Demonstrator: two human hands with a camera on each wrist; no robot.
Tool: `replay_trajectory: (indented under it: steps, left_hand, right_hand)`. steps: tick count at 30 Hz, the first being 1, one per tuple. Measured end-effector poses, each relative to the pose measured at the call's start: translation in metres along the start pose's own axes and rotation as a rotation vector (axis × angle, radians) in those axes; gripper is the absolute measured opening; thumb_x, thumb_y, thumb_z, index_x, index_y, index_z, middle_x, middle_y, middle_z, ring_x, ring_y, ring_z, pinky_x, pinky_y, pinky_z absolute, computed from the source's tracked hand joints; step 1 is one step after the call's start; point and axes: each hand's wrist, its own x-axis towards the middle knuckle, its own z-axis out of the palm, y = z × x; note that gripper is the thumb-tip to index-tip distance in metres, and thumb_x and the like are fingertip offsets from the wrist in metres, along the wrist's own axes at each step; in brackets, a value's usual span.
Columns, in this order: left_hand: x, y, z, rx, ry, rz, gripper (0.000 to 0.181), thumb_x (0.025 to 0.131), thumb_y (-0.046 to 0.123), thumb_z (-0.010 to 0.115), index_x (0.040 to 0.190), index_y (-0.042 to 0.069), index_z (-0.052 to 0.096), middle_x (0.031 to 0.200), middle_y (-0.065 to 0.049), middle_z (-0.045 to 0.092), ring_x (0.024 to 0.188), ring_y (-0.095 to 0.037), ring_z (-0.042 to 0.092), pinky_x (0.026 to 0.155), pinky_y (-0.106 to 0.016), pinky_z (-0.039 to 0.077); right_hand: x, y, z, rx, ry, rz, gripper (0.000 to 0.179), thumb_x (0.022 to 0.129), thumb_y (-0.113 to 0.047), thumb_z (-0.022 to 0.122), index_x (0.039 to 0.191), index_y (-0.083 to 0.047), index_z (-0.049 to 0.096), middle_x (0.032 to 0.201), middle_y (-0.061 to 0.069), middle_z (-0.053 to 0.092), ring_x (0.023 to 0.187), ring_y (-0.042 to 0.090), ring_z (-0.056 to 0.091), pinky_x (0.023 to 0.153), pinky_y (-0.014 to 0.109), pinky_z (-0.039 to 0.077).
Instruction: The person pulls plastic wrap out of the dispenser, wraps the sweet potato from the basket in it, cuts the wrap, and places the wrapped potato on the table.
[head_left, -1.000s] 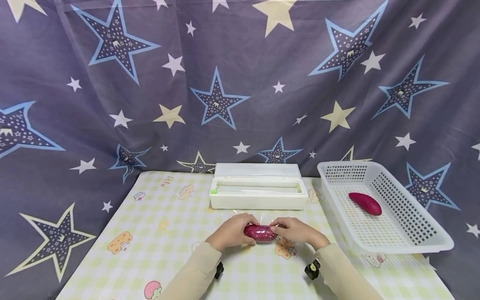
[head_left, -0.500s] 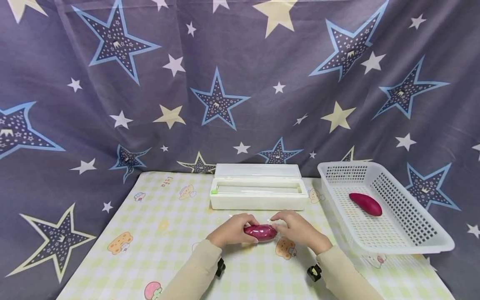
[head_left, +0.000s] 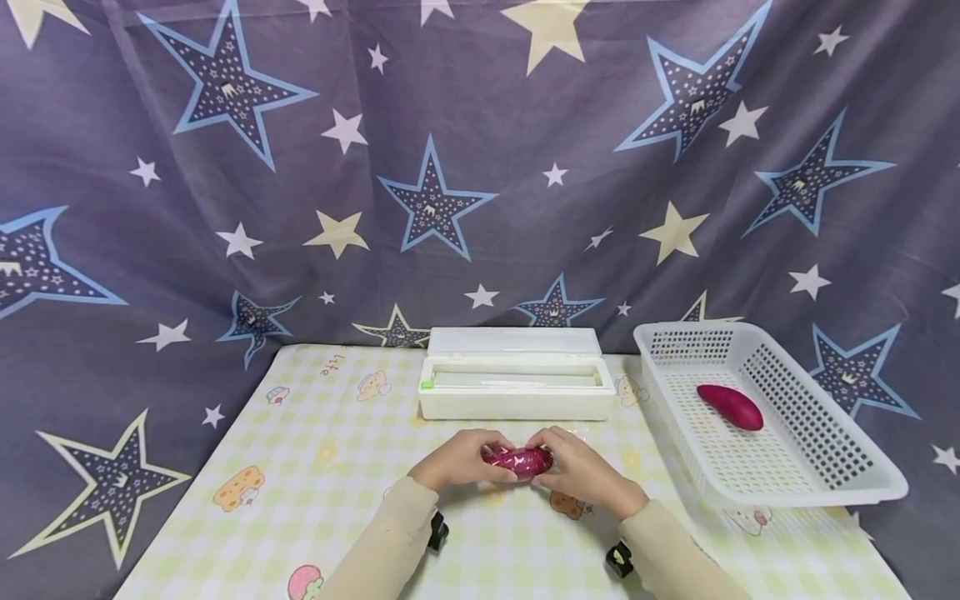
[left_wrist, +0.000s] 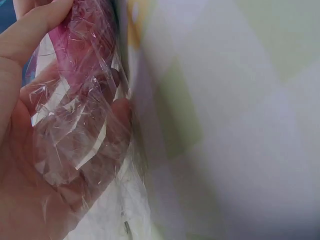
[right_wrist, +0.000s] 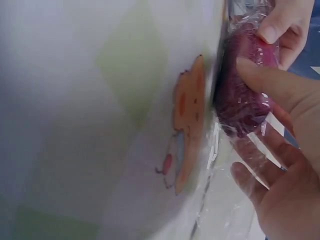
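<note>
A purple-red sweet potato [head_left: 522, 464] in shiny cling film is held between both hands over the middle of the table. My left hand [head_left: 461, 458] grips its left end, thumb in front and fingers behind. Loose crumpled cling film [left_wrist: 70, 135] lies across that palm in the left wrist view. At the other end, my right hand [head_left: 588, 473] holds the sweet potato with the thumb pressed on its near side. In the right wrist view, the fingers of the right hand [right_wrist: 295, 195] lie behind the film, partly hidden by the wrapped sweet potato [right_wrist: 242, 90].
Behind the hands stands a white cling film box [head_left: 517, 406], lid raised, with a roll inside. To the right, a white perforated basket [head_left: 817, 500] holds another sweet potato [head_left: 735, 407], unwrapped. A checked cloth [head_left: 315, 500] covers the table; a starry curtain [head_left: 495, 108] hangs behind.
My right hand lifted off the sweet potato's right end half a second ago and now grips it again. The wrapped sweet potato has shifted slightly left and tilted a little.
</note>
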Motion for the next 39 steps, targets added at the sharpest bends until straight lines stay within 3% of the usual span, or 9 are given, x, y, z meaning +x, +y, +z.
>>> replay_trajectory:
  steps: [6,20,26,29,34,39]
  left_hand:
    - [-0.001,-0.006,-0.002,0.024,0.02,0.011,0.039,0.085,0.038,0.081,0.118,0.018,0.072,0.101,0.007,0.068,0.092,-0.009,0.061,0.083,-0.029,0.052]
    - [-0.002,-0.007,-0.006,0.131,0.007,0.035,0.044,0.081,0.032,0.085,0.117,0.01,0.072,0.1,0.006,0.069,0.087,-0.007,0.06,0.08,-0.027,0.051]
    - [-0.002,-0.009,-0.008,0.138,-0.003,0.0,0.043,0.079,0.031,0.086,0.114,0.008,0.074,0.093,0.008,0.068,0.082,-0.005,0.058,0.081,-0.028,0.051]
    - [-0.002,-0.01,-0.008,0.157,0.003,-0.004,0.049,0.078,0.032,0.086,0.118,0.006,0.072,0.099,0.003,0.067,0.087,-0.01,0.059,0.085,-0.032,0.051]
    - [-0.004,-0.008,-0.01,0.268,0.068,0.037,0.065,0.077,0.034,0.087,0.132,0.006,0.064,0.123,-0.007,0.064,0.111,-0.024,0.059,0.101,-0.043,0.047]
    - [-0.001,-0.003,-0.009,0.319,0.149,0.093,0.062,0.081,0.032,0.085,0.135,0.011,0.062,0.131,-0.005,0.062,0.121,-0.024,0.056,0.106,-0.044,0.043]
  right_hand:
    - [0.005,0.005,0.0,0.039,-0.017,0.049,0.04,0.087,-0.017,0.08,0.122,-0.009,0.061,0.113,0.0,0.061,0.099,0.015,0.062,0.086,0.034,0.055]
    - [0.017,0.012,-0.011,0.149,-0.098,0.103,0.045,0.092,-0.024,0.075,0.129,-0.002,0.06,0.118,0.008,0.068,0.103,0.021,0.066,0.092,0.044,0.053]
    - [0.021,0.015,-0.013,0.212,-0.122,0.14,0.034,0.096,-0.027,0.07,0.119,-0.003,0.063,0.109,0.006,0.069,0.095,0.019,0.066,0.083,0.035,0.055]
    - [0.023,0.017,-0.012,0.237,-0.114,0.147,0.033,0.097,-0.026,0.068,0.119,-0.001,0.066,0.11,0.006,0.067,0.095,0.019,0.065,0.081,0.031,0.055]
    - [0.025,0.018,-0.011,0.243,-0.1,0.16,0.037,0.099,-0.028,0.065,0.123,0.0,0.064,0.108,0.007,0.068,0.096,0.021,0.064,0.082,0.035,0.055]
    - [0.026,0.019,-0.01,0.231,-0.082,0.182,0.03,0.1,-0.032,0.063,0.118,-0.007,0.065,0.107,0.004,0.068,0.096,0.019,0.064,0.086,0.041,0.053]
